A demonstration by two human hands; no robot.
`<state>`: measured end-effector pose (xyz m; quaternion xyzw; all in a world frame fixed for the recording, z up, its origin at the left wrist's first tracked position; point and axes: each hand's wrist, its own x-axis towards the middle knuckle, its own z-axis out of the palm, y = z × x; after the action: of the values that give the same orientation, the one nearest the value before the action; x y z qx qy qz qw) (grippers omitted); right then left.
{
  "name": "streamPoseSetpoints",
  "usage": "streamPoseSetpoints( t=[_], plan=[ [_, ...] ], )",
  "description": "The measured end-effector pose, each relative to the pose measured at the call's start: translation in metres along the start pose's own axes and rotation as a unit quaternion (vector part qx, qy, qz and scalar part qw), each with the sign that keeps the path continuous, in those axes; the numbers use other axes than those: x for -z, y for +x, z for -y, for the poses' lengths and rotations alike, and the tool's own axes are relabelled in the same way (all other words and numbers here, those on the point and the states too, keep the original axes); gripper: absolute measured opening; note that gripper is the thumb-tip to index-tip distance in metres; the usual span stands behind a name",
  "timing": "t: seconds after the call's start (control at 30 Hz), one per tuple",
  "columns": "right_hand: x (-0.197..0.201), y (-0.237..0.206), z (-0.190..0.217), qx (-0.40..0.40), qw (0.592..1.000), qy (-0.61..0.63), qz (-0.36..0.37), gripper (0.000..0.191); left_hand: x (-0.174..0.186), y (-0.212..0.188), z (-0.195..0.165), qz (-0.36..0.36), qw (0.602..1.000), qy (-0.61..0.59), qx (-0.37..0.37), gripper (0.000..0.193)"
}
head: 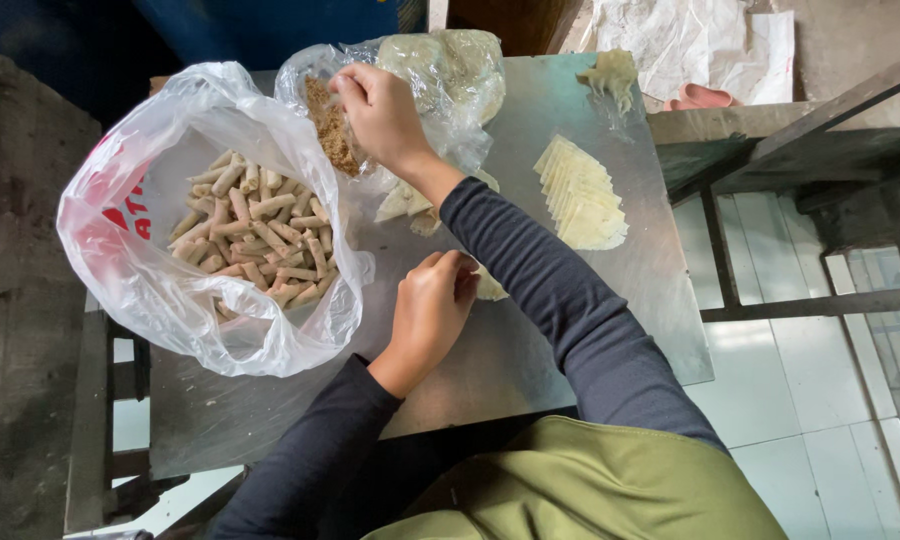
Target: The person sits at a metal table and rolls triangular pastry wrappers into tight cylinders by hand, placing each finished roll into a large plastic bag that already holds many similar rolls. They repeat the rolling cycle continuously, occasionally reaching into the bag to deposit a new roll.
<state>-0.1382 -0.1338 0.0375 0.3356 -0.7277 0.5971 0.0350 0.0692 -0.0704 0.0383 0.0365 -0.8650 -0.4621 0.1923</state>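
Filling [328, 125] — a brown, crumbly mass — sits in a clear plastic bag [440, 80] at the far edge of the metal tabletop [530, 340], and the right hand [382, 115] reaches into the bag's open mouth. Its fingers [348, 88] are curled together over the top of the brown mass; whether they already pinch a portion cannot be told, since the fingertips are turned away from the camera. The left hand [432, 305] rests near the middle of the tabletop, fingers bent inward and pressed onto a pale wrapper sheet [490, 287], of which only a sliver shows beyond the knuckles.

A large white bag [160, 250] of finished rolls [255, 235] lies open along the left edge, its rim just beside the left hand. A fanned stack of pale wrappers [582, 195] lies toward the right edge, and a loose heap of wrappers [402, 200] sits under the right forearm (partly hidden by the dark sleeve).

Likely faults, as a judgement: crumbs may scatter onto the tabletop, because the filling is loose and the bag mouth slack; the sleeve — crossing directly above the heap — may drag or tear the thin sheets; and the white bag's limp rim could sag and let rolls out.
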Motion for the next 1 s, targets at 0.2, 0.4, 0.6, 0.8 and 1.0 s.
streamPoseSetpoints(
  t=[0.2, 0.4, 0.6, 0.8, 1.0],
  plan=[
    [0.014, 0.001, 0.001, -0.095, 0.992, 0.071, -0.048, 0.026, -0.003, 0.003, 0.004, 0.023, 0.997, -0.033, 0.068, 0.021],
    [0.060, -0.009, 0.002, -0.187, 0.949, 0.246, -0.055, 0.024, -0.001, 0.006, 0.011, 0.042, 0.987, -0.096, 0.121, 0.030],
    [0.151, -0.075, 0.019, -0.217, 0.891, 0.398, -0.038, 0.022, 0.000, 0.008, 0.013, 0.040, 0.987, -0.106, 0.117, 0.030],
    [0.214, -0.180, 0.035, -0.310, 0.891, 0.325, -0.062, 0.023, 0.000, 0.005, 0.012, 0.046, 0.985, -0.115, 0.120, 0.032],
    [0.211, -0.233, 0.028, -0.316, 0.907, 0.272, -0.052, 0.024, 0.002, 0.006, 0.016, 0.028, 0.989, -0.098, 0.110, 0.032]
  ],
)
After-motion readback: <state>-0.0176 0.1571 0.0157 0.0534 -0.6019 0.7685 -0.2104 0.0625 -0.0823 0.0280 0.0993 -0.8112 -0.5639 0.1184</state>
